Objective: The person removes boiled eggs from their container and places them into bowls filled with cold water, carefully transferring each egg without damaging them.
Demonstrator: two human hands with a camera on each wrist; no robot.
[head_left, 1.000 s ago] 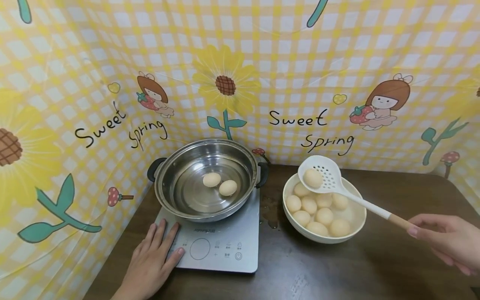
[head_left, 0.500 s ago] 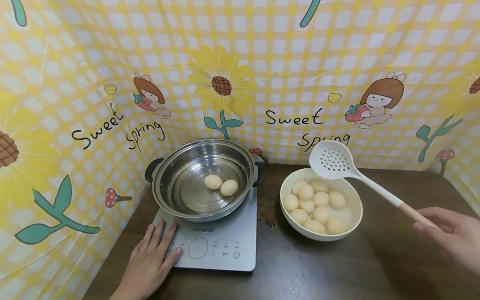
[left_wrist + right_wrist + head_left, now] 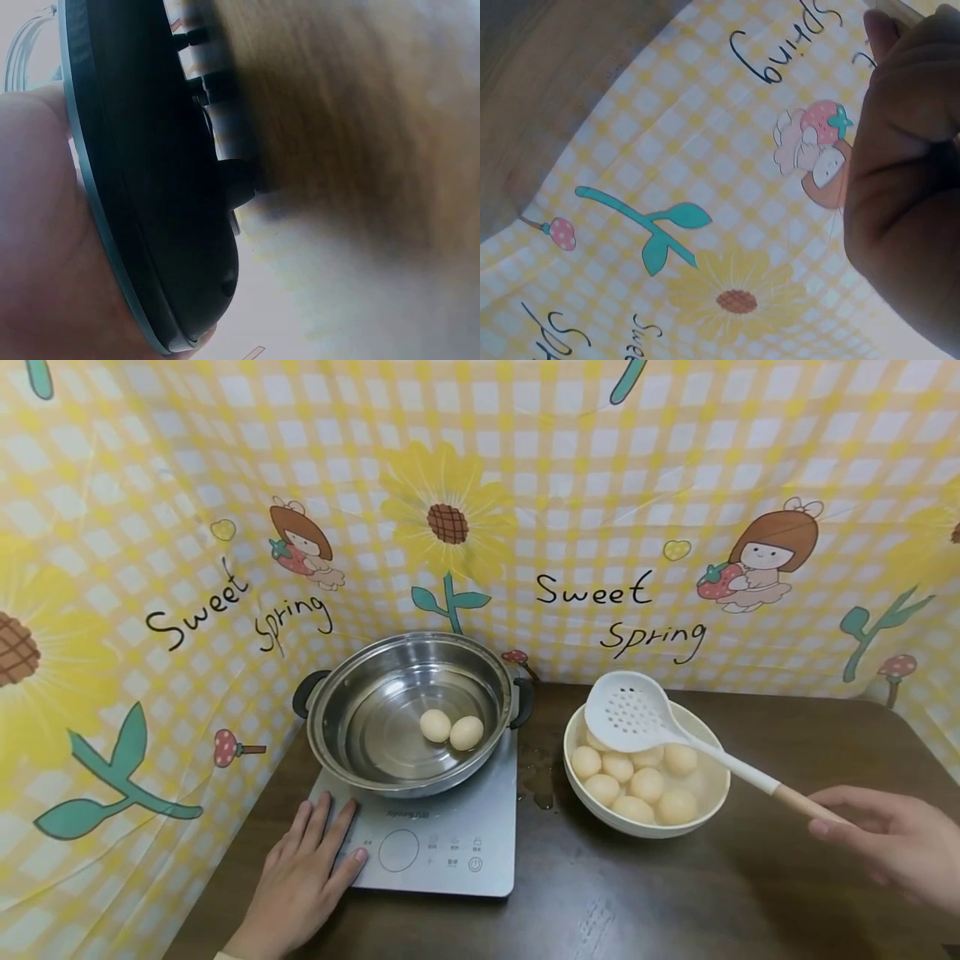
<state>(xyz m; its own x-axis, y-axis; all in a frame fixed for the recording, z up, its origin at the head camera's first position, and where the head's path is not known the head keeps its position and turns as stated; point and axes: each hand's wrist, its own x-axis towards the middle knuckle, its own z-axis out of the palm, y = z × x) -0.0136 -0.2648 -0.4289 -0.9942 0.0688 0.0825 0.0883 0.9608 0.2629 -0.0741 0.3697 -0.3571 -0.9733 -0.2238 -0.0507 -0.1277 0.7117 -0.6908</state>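
In the head view my right hand [image 3: 892, 839] grips the wooden handle end of a white slotted spoon [image 3: 633, 714]. The spoon's perforated head, with no egg on it, lies over the back left of a cream bowl [image 3: 720, 797] of water and several light brown eggs [image 3: 647, 785], covering some of them. Two eggs [image 3: 450, 729] sit side by side in water in a steel pot [image 3: 375, 764]. My left hand [image 3: 303, 868] rests with spread fingers on the left front of the silver induction cooker [image 3: 420, 877] under the pot. The left wrist view shows the cooker's dark underside [image 3: 150, 165].
A dark wooden table [image 3: 600, 902] bears everything, with water drops [image 3: 540, 785] between cooker and bowl. Behind and to the left hangs a yellow checked cloth [image 3: 585, 510] with flower prints. The pot's black side handles [image 3: 522, 702] stick out.
An egg lay on the spoon a second ago; it is off the spoon now. The emptied spoon rose to the right, then came down left over the bowl. The pot's eggs drifted slightly right.
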